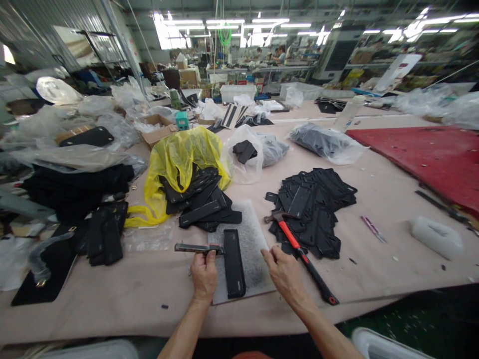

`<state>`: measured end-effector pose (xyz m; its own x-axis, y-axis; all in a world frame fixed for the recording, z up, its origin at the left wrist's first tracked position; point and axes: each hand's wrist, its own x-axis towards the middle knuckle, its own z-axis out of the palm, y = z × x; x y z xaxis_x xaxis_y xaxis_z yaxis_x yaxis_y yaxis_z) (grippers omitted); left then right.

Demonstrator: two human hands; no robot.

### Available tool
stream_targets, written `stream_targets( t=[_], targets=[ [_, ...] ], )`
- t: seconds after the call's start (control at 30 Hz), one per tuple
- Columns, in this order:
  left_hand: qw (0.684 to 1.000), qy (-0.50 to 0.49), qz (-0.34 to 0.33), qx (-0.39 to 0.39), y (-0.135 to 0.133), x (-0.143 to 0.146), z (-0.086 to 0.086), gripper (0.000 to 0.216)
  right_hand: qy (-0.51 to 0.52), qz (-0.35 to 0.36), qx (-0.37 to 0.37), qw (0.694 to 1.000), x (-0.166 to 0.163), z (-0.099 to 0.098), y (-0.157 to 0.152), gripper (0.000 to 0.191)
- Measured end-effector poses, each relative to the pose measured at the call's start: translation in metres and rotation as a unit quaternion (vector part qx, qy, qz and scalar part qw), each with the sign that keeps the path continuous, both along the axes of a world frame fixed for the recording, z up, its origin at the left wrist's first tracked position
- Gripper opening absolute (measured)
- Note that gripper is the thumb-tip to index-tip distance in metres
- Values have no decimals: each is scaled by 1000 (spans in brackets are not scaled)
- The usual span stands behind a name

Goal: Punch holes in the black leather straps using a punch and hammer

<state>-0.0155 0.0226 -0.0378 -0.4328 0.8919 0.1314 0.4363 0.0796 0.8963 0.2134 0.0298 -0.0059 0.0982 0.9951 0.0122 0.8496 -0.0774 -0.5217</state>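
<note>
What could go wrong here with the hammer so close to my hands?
1. The left hand pinches a metal bar right against the strip on the pad; a hammer blow there could catch that hand.
2. The hammer lies loose beside the right hand, its handle end near the table edge; a nudge might knock it off.

One grey pad [251,234]; on it one black strip [234,263], left one metal bar [196,247], right one hammer [304,259] (red-handled), behind one yellow bag [179,154].
</note>
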Motion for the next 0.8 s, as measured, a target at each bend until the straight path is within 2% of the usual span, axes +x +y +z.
stream_targets(
  t=[0.13,0.23,0.33,0.43,0.57,0.67,0.8],
  targets=[
    [1000,6,2,2,1,0,-1,34,-18,0,0,1000,2,-1,-6,30],
    [1000,16,2,4,1,0,-1,33,28,52,65,996,1,3,-17,16],
    [1000,20,-11,8,1,1,0,32,40,194,97,975,-8,9,-32,50],
    [999,29,-16,8,1,2,2,32,-10,302,57,952,-21,12,-42,74],
    [999,45,-25,4,4,2,7,30,-40,355,13,934,-33,9,-38,77],
    [997,46,-57,13,7,4,12,28,-32,383,-5,923,-34,8,-25,79],
    [995,31,-94,24,9,8,17,27,-26,376,5,926,-38,8,-1,73]
  ],
)
